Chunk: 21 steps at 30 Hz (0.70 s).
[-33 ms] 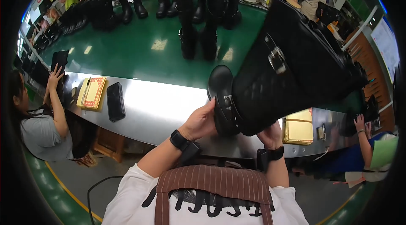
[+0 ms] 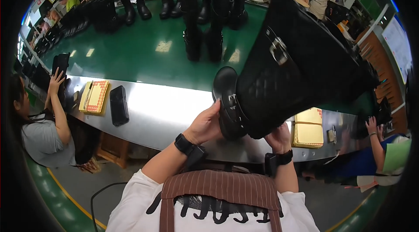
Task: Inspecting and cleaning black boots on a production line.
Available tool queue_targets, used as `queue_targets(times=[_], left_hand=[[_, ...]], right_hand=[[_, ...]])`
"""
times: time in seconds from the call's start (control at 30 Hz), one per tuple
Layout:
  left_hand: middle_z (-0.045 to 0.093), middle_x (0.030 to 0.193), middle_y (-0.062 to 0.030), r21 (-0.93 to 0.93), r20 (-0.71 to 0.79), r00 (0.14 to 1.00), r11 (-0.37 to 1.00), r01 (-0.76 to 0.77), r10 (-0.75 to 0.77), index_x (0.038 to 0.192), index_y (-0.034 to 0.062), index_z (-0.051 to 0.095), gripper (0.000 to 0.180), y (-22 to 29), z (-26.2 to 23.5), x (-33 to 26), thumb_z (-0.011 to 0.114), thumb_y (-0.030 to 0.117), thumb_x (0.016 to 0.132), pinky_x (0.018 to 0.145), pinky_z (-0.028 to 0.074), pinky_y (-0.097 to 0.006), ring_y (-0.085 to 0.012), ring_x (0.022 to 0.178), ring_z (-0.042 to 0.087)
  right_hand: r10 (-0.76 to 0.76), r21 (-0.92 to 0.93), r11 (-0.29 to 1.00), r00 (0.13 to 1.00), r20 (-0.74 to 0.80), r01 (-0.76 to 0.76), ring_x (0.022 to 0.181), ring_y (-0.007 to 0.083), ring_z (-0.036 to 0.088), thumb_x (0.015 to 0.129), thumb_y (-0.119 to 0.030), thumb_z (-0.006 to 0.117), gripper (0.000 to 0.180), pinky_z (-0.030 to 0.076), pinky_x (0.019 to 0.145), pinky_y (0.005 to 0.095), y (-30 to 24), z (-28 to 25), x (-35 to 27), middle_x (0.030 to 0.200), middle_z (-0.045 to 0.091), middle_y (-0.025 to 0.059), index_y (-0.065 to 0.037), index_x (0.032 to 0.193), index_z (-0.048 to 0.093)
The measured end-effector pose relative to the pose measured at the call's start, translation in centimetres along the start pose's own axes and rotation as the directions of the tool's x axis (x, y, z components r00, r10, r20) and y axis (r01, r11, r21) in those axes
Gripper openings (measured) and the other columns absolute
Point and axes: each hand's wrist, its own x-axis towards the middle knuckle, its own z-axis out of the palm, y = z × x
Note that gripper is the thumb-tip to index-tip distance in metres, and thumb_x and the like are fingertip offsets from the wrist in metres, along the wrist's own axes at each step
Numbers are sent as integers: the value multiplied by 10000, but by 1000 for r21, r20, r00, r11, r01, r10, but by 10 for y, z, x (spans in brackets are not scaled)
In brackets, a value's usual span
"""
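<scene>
While the boot (image 2: 297,79) hangs tilted at centre-right above the counter (image 2: 166,114), the left hand (image 2: 205,125) cups its toe and the right hand (image 2: 279,138) grips underneath. Looks bulky, with a soft quilted shaft; the stiff sole seems the safest hold.

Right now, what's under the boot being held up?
Under the boot: the steel bench edge, a yellow pad stack, and the right hand gripping it. The left hand holds the toe. Bench directly beneath is covered.
</scene>
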Motion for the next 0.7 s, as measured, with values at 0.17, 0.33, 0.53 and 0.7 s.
queue_targets(times=[0.17, 0.33, 0.53, 0.7], left_hand=[[493, 1401, -89, -63, -132, 989, 996, -69, 61, 1437, 116, 374, 603, -1, 1, -8, 411, 517, 988, 1077, 383, -440, -237, 1266, 500], [507, 1378, -97, -136, -203, 975, 984, -119, 89, 1421, 106, 376, 653, 0, 0, -9, 447, 554, 951, 1028, 457, -408, -236, 1257, 515], [532, 1351, -92, -144, -252, 950, 964, -225, 184, 1393, 102, 414, 639, -1, 9, -10, 469, 549, 940, 999, 498, -399, -233, 1224, 547], [532, 1352, -86, -135, -269, 945, 964, -230, 188, 1397, 122, 413, 629, 0, 8, -13, 476, 547, 938, 1005, 492, -396, -226, 1226, 545]], right_hand=[[-57, 114, 991, 988, -145, 74, 1252, 287, 516, 999, -288, 495, 435, 400, 1081, 473, 10, 32, -1, 1350, 542, 125, -65, 1371, 464], [-125, 47, 991, 990, -65, 128, 1257, 275, 517, 970, -368, 545, 487, 398, 1087, 470, 17, 59, -7, 1359, 540, 104, -107, 1375, 470], [-160, 102, 978, 972, -172, 179, 1253, 275, 524, 946, -378, 592, 511, 436, 1062, 449, 23, 67, 2, 1362, 540, 104, -113, 1366, 474], [-187, 10, 981, 951, -248, 195, 1239, 269, 535, 951, -375, 584, 487, 457, 1042, 439, 29, 68, 3, 1352, 548, 86, -118, 1352, 484]])
